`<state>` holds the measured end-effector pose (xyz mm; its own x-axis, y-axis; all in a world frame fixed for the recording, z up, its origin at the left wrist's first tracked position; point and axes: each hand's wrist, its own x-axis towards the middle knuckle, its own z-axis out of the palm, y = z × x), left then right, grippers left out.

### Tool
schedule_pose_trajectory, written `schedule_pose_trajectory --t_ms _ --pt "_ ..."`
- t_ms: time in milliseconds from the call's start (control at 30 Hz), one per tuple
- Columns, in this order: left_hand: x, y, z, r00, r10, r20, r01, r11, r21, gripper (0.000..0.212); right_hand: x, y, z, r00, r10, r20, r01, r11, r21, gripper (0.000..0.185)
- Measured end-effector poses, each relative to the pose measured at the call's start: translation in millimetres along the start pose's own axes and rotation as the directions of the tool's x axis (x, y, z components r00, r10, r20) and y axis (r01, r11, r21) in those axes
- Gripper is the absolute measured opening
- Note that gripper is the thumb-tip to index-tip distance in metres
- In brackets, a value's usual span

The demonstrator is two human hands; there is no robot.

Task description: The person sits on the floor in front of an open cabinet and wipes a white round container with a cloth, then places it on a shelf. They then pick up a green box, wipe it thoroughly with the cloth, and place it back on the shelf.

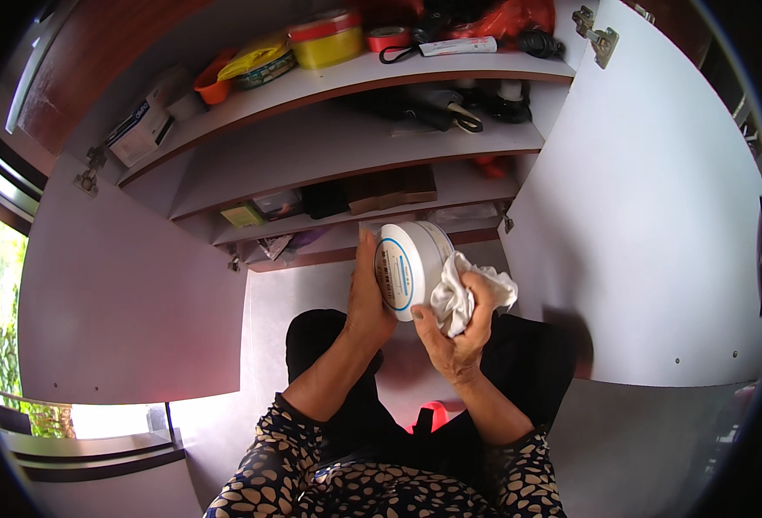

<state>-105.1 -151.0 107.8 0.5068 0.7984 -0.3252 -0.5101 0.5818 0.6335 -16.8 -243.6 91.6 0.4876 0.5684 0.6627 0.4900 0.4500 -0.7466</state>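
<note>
A round white plastic tub [402, 272] is tilted on its side in front of me, its printed lid with a blue ring facing left. My left hand [369, 291] holds it, palm and fingers along the lid side. My right hand [462, 324] grips a crumpled white cloth [455, 294] pressed against the tub's right side, and its thumb is near the lower rim. Both hands are above my lap, before the shelves of an open cabinet.
Cabinet doors stand wide at left [135, 291] and right [640, 213]. The top shelf [329, 81] bears a yellow tub with a red lid [326, 42], an orange container [211, 85] and a white box [140, 133]. Lower down lie a brown box [391, 189] and dark items.
</note>
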Motion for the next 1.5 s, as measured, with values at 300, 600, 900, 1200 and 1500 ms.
schedule_pose_trajectory --t_ms 300,600,900,1200,1500 --pt "-0.1 9.2 -2.5 0.987 -0.128 0.093 0.128 0.992 0.005 0.060 25.2 -16.8 -9.4 0.982 -0.181 0.053 0.181 0.983 -0.001 0.034" --pt "-11.7 0.9 12.8 0.975 -0.100 0.201 0.020 0.930 0.367 0.063 42.1 -10.4 -20.5 0.887 0.437 0.150 -0.462 0.843 0.276 0.034" --pt "6.3 1.6 -0.1 0.938 -0.162 0.306 0.205 0.972 -0.116 0.061 8.5 -28.1 -20.5 0.990 0.127 0.064 -0.136 0.975 0.176 0.040" --pt "-8.6 10.7 9.1 0.960 -0.104 0.261 0.033 0.965 0.261 0.057 35.3 -26.3 -27.7 0.989 -0.077 0.123 0.055 0.983 0.175 0.030" --pt "-12.3 2.7 10.9 0.944 0.206 0.259 -0.310 0.826 0.472 0.033 38.9 -15.4 -31.2 0.765 0.566 0.307 -0.632 0.571 0.524 0.035"
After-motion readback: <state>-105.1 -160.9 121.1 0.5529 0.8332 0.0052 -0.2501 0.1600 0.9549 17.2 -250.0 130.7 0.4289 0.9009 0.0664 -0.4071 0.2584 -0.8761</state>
